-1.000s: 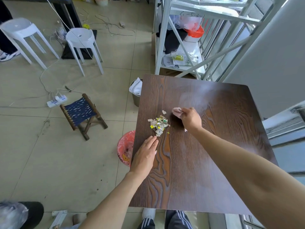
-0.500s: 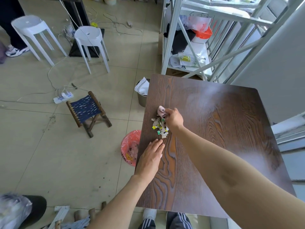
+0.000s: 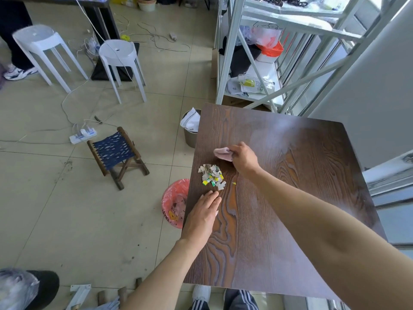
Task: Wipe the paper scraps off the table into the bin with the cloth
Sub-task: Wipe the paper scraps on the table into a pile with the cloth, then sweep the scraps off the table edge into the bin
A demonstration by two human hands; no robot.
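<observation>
Scraps (image 3: pixel 211 176) are sitting in one loose pile near the counter's (image 3: pixel 290 220) left edge, plus one stray yellow bit (image 3: pixel 234 183) just to the pile's right. You are pinching the pink cloth (image 3: pixel 221 153) in your right hand (image 3: pixel 243 159), fingers curled shut around it, cloth bunched and poking out leftward. The pile is lying nearer you and slightly left of that hand — between your two hands. Your left hand (image 3: pixel 204 212) is lying flat, palm down, fingers together and extended, tips just short of the pile's near side; it is the nearer hand. The pink-lined bin (image 3: pixel 173 204) is standing on the floor below the left edge, partly tucked under the counter, left and nearer you from the pile — so the sweep likely needs to run that way. Count: one cloth, one pile, one stray, two bins — the second one, grey (image 3: pixel 190 133), farther back.
</observation>
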